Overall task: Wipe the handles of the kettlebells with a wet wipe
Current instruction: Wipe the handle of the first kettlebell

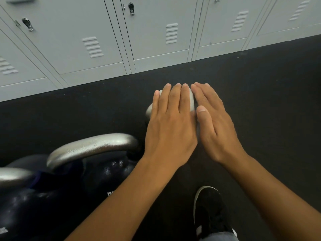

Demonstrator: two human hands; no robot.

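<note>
At the far left edge, a silver handle (12, 174) pokes into view, belonging to a dark kettlebell whose body fills the lower left corner. Just to its right stands a second kettlebell (97, 174), dark and glossy, with a broad silver handle arching over it and small white print low on its side. Behind both, a row of pale grey lockers (97, 37) runs along the top, each door with a vent and a metal latch, meeting the black floor (260, 80) at a slanted line.

Right of the second kettlebell, the left hand (169, 126) lies palm down with its fingers straight and close together, pressed over a third handle (150, 108); only a rounded silver bit of that handle peeks out past the little finger. A strip of white wipe (192, 101) shows between the two hands, lying over the handle under the fingers. The left grip is flat and extended, not curled round anything.

The right hand (215, 122) sits just beside the left, touching it along the index finger, also palm down with fingers straight and the thumb resting against the wipe's edge. Its grip is likewise flat, pressing rather than clutching.

Below the right forearm, a black shoe (210, 207) with a white sole rim stands on the floor, with a grey trouser hem at the bottom edge.
</note>
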